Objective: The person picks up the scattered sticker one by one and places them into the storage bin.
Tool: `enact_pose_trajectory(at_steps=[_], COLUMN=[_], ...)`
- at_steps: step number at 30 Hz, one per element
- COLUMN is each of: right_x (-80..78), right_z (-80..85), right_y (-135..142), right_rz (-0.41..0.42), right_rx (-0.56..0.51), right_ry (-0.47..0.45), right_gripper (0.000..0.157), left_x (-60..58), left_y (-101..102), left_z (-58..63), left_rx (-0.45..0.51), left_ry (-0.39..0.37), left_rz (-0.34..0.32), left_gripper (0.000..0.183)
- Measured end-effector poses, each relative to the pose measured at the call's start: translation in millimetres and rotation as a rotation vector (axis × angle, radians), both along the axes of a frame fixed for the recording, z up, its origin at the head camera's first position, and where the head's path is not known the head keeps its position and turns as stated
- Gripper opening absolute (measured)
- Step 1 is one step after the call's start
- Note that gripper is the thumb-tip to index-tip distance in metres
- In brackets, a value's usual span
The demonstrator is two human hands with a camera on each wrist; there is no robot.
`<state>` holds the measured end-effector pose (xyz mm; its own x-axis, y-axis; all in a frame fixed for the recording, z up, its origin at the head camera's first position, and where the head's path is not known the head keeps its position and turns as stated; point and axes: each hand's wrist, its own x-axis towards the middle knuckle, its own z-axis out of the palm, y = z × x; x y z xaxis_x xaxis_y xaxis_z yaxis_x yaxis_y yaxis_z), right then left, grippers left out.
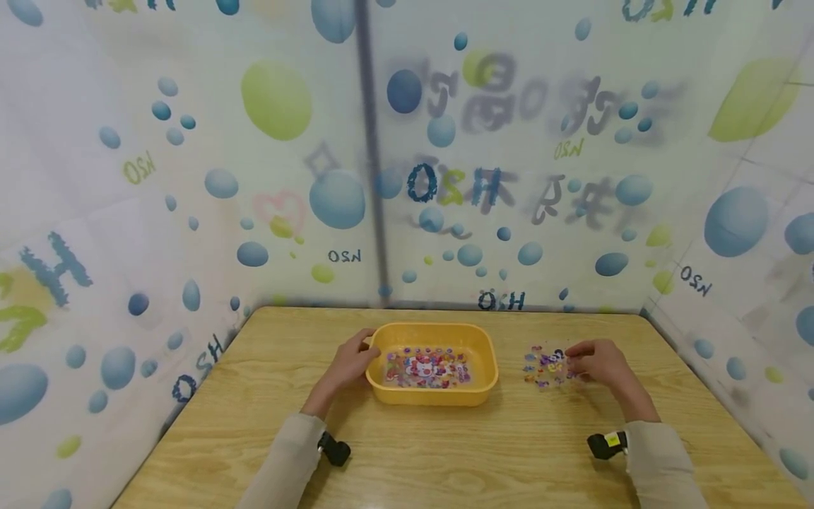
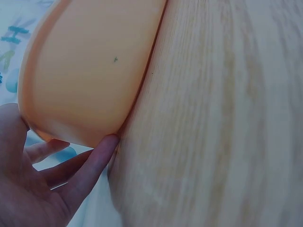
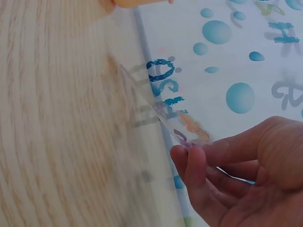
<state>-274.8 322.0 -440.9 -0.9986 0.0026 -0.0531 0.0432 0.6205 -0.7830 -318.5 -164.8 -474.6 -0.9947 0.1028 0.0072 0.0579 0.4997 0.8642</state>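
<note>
A yellow plastic basin [image 1: 432, 398] stands on the table, and colourful stickers on clear sheets [image 1: 427, 368] lie flat inside it. My left hand [image 1: 348, 360] holds the basin's left end, thumb at the rim and fingers against the outer wall [image 2: 94, 71]. To the right of the basin, my right hand [image 1: 599, 362] pinches a clear sticker sheet [image 1: 545, 366] by its right edge. Seen from the right wrist, thumb and fingertips meet on the sheet [image 3: 191, 127], which is tilted up from the table, nearly edge-on.
The light wooden table [image 1: 407, 459] reaches back to a pale curtain [image 1: 540, 233] printed with blue and green drops and letters. More of this curtain hangs on the left and right sides. A black wrist camera [image 1: 333, 449] sits at the left cuff, another black camera [image 1: 607, 445] at the right.
</note>
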Motion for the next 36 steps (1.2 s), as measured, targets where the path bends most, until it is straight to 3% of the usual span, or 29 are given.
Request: enact_pose_trajectory(at_steps=[21, 36], right_x=[7.1, 9.6], right_z=[28.8, 45.7], right_y=[-15, -42], right_rz=[0.063, 0.083], right_rx=[-0.001, 0.005], right_ry=[0.141, 0.260], right_gripper=[0.033, 0.028], left_x=[1.0, 1.1], left_y=[1, 0], left_z=[-0.4, 0.5], left_rx=[-0.003, 0.009], left_ry=[0.010, -0.007], left_rz=[0.006, -0.001], left_gripper=[0.045, 0.045])
